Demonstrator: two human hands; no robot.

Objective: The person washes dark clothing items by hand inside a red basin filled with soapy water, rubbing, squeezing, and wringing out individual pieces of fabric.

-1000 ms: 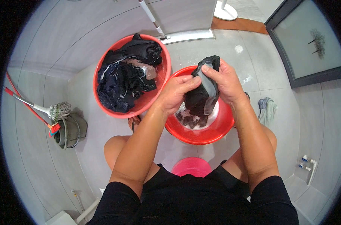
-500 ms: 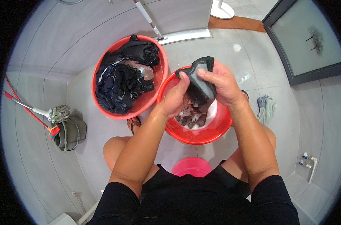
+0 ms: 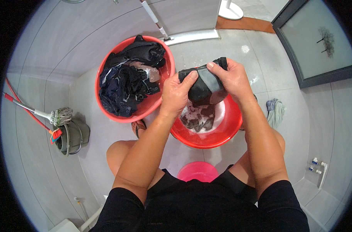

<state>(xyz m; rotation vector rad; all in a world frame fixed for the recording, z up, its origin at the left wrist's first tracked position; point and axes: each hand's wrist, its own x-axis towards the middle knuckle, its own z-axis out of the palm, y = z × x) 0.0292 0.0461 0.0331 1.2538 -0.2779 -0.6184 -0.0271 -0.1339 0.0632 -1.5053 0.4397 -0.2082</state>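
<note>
A wet black garment with a grey band (image 3: 208, 79) is stretched between my hands, above the red basin (image 3: 210, 144). My left hand (image 3: 175, 92) grips its left end, thumb on top. At the other end my right hand (image 3: 236, 79) is closed on the upper corner, its thumb pressed on the cloth. Below, a dark brown cloth (image 3: 199, 118) lies among white suds in the basin; whether it joins the held garment is hidden. Fingers under the cloth do not show.
A larger pink-red tub (image 3: 167, 69) of dark wet clothes (image 3: 125, 85) stands at the left. Farther left are a grey bucket (image 3: 81, 135) and a mop (image 3: 61, 116). A pale cloth (image 3: 275, 112) lies on the floor to the right. Between my legs is a pink plastic object (image 3: 198, 172).
My hands have shifted their hold, and the garment is now spread flatter and wider. My left hand has risen to its upper left edge. The grey band has turned.
</note>
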